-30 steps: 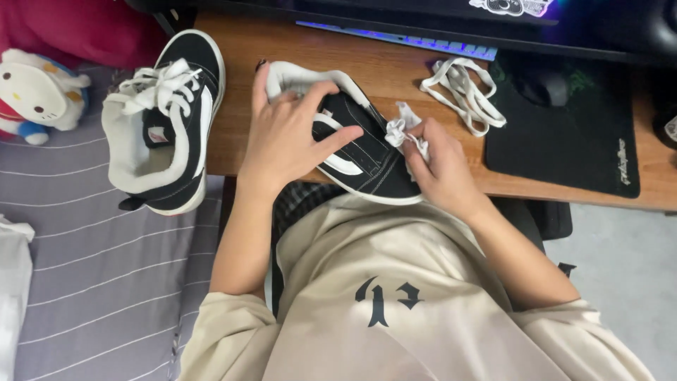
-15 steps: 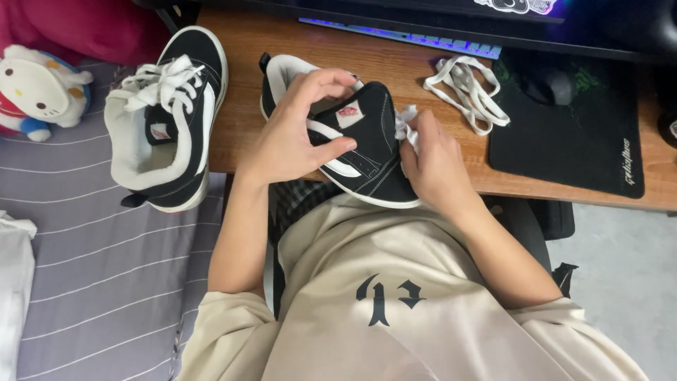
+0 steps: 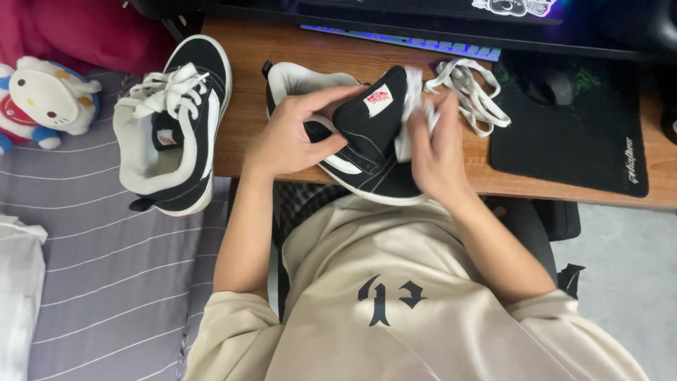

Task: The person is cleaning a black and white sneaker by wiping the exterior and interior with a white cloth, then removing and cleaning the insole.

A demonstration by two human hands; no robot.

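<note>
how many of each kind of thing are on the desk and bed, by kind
shoes: 2 (laced shoe, unlaced shoe)
loose laces: 1 (lace)
cloths: 1 (cloth in right hand; left hand holds the unlaced shoe)
plush toys: 1 (plush)
mouse pads: 1 (pad)
mice: 1 (mouse)
keyboards: 1 (keyboard)
total: 8

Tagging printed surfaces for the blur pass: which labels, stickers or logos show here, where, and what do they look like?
Tongue label: small red and white patch on the black shoe in both hands.
Inner label: small white and red tag inside the laced shoe, left.
Sticker: white and black, top edge.
Mouse pad logo: pale lettering, right edge of black pad.
Shirt print: black marks on beige.
</note>
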